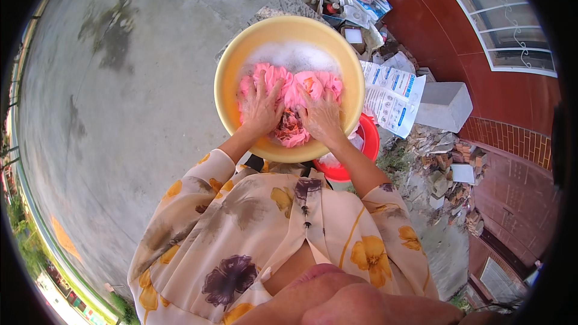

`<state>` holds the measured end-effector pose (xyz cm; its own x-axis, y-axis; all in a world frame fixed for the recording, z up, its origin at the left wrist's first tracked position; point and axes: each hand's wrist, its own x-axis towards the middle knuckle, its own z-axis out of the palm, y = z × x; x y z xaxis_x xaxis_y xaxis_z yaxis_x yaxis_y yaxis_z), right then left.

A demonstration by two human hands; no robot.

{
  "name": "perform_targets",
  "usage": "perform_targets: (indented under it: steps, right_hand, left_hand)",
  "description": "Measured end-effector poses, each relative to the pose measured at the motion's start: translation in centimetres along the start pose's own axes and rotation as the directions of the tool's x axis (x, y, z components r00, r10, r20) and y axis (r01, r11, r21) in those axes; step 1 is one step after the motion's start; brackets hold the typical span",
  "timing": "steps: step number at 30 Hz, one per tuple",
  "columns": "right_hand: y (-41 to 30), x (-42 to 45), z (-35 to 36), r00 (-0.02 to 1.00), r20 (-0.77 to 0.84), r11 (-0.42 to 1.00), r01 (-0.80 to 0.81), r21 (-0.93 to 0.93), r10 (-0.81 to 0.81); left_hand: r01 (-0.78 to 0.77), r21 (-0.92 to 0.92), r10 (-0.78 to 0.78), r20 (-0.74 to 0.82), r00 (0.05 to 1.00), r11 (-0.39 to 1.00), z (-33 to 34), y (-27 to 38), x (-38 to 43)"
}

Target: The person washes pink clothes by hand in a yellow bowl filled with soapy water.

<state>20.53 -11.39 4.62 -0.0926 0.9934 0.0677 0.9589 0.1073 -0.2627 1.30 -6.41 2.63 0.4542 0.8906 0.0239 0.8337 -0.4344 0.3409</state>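
Note:
Wet pink patterned cloth (pixel 271 74) lies bunched in a round yellow plastic basin (pixel 289 155). White suds (pixel 293 54) float along the far side of the water. Spread across the left part of the cloth, my left hand (pixel 259 110) presses down with its fingers apart. My right hand (pixel 321 115) rests palm down on the right part, fingers spread and wet. Between the hands shows a darker orange and black printed patch of the cloth. Neither hand has visibly gathered the fabric into a grip, though some fingertips sink into the folds.
A red basin (pixel 372 137) with pale cloth stands partly under the yellow one. To the right lie a printed plastic bag (pixel 393 95), a grey block (pixel 445 106) and broken bricks (pixel 442 158). Assorted clutter (pixel 347 0) lines the red wall (pixel 433 13). Concrete ground (pixel 135 122) stretches left.

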Motion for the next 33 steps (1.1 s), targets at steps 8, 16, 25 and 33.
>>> perform_targets:
  steps: [8, 16, 25, 33]
  right_hand:
    - [2.4, 5.4, 8.5, 0.995, 0.017, 0.995, 0.101, 0.007, -0.101]
    - [2.6, 9.7, 8.2, 0.915, 0.205, 0.912, -0.381, 0.155, 0.347]
    - [2.1, 5.4, -2.5, 0.884, -0.118, 0.425, -0.098, 0.9, 0.452]
    - [1.8, 4.2, -12.3, 0.908, -0.058, 0.3, -0.076, 0.951, 0.416]
  left_hand:
    - [-0.114, 0.275, -0.054, 0.535, 0.843, 0.955, 6.9, -1.1, 6.0]
    - [0.073, -0.052, -0.051, 0.348, 0.936, 0.996, 7.7, -5.0, 11.4]
    - [-0.346, -0.298, 0.314, -0.151, 0.937, 0.89, -1.1, -3.9, 4.0]
    - [-0.025, -0.995, -0.03, -0.028, 0.999, 0.098, -14.3, 0.5, 5.3]
